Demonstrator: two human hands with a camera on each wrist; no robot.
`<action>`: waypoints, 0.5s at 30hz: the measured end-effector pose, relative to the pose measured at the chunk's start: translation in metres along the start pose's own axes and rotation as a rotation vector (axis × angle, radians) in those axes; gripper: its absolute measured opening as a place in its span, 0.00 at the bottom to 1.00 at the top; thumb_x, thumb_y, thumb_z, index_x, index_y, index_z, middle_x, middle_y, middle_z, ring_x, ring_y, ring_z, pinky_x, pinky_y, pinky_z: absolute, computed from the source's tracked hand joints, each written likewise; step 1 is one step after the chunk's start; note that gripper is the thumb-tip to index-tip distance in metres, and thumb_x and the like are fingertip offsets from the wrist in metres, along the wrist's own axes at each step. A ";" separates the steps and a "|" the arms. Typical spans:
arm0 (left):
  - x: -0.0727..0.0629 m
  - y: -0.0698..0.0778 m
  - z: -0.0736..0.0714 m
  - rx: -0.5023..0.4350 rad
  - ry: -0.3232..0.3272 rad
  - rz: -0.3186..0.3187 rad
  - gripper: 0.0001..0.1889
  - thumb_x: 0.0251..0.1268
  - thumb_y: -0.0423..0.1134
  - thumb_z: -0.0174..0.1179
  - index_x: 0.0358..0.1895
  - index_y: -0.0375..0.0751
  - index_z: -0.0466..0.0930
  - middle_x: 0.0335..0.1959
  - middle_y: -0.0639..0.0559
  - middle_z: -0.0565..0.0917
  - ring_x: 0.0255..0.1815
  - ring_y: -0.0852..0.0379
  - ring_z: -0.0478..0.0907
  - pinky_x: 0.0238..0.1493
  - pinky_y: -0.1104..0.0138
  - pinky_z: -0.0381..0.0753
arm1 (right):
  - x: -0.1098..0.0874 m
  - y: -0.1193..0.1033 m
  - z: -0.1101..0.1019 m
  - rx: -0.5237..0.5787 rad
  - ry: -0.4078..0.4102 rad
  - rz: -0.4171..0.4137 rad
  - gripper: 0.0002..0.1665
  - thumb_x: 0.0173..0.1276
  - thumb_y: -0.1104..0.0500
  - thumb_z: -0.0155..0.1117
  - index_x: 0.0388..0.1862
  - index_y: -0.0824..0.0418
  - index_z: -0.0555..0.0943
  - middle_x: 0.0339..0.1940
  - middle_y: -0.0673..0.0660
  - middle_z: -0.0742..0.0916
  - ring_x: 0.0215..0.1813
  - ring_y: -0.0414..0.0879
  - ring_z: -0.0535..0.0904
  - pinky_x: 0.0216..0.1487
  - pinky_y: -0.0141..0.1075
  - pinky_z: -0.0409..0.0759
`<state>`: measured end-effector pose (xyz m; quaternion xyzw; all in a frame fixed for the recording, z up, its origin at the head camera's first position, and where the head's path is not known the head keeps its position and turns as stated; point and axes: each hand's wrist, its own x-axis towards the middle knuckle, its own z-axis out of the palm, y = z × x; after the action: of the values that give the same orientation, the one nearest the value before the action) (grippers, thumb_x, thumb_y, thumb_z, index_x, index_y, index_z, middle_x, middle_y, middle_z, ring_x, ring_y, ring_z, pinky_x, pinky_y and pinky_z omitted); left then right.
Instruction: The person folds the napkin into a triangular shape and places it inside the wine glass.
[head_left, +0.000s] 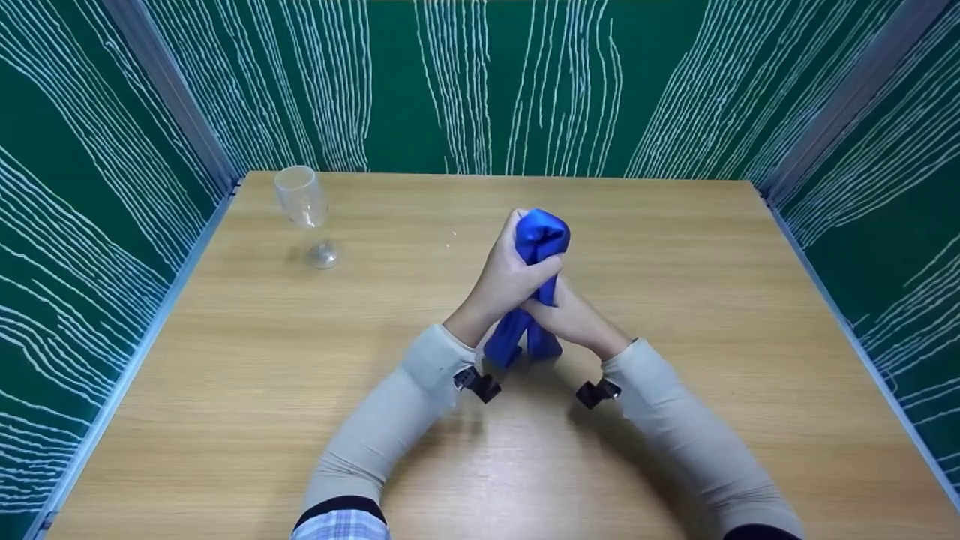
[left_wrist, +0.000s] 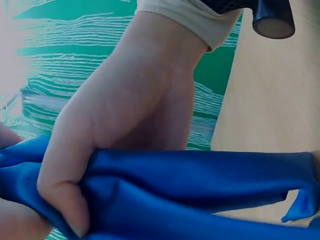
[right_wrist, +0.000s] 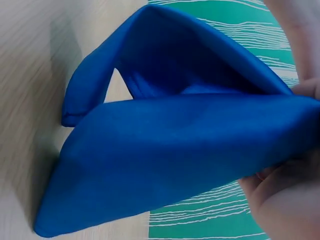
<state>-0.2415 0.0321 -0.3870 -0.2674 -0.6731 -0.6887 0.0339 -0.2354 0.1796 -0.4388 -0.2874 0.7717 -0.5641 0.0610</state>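
Note:
A blue satiny cloth [head_left: 541, 231] is gathered into a folded strip and held upright over the middle of the table. My left hand [head_left: 501, 277] grips it near its looped top, with the thumb across the front. Just below, my right hand [head_left: 574, 315] holds the same cloth from the right side. Two loose ends hang beneath the hands and spread apart. In the left wrist view the right hand [left_wrist: 120, 110] wraps its thumb over the cloth [left_wrist: 200, 190]. The right wrist view has the cloth's lower folds [right_wrist: 175, 140] opening above the tabletop.
A clear stemmed wine glass [head_left: 302, 199] stands upright at the table's back left. The wooden table [head_left: 675, 247] is bordered by green panels [head_left: 517, 90] with white wavy lines at the back and sides. A few tiny white specks lie behind the hands.

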 end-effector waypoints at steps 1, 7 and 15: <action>0.001 0.001 -0.001 0.001 -0.008 0.010 0.24 0.62 0.35 0.65 0.58 0.39 0.65 0.48 0.47 0.74 0.50 0.53 0.73 0.52 0.61 0.73 | 0.000 0.000 0.000 -0.003 0.010 0.012 0.21 0.76 0.58 0.57 0.62 0.67 0.68 0.52 0.58 0.80 0.52 0.51 0.78 0.58 0.46 0.75; 0.001 0.004 -0.008 0.034 -0.068 0.010 0.28 0.63 0.41 0.67 0.62 0.41 0.63 0.56 0.47 0.74 0.56 0.53 0.73 0.56 0.60 0.74 | 0.000 -0.006 -0.005 0.005 0.088 0.022 0.18 0.76 0.55 0.56 0.56 0.67 0.71 0.47 0.59 0.81 0.49 0.52 0.78 0.54 0.47 0.76; 0.001 0.001 -0.027 0.024 -0.082 0.102 0.27 0.65 0.43 0.63 0.62 0.36 0.67 0.55 0.45 0.76 0.57 0.52 0.72 0.57 0.57 0.73 | -0.004 -0.016 -0.018 -0.021 0.186 0.081 0.18 0.74 0.55 0.57 0.52 0.68 0.74 0.41 0.61 0.82 0.44 0.54 0.81 0.50 0.49 0.79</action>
<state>-0.2507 0.0071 -0.3839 -0.3290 -0.6677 -0.6663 0.0445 -0.2332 0.1933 -0.4191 -0.2030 0.7908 -0.5773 0.0088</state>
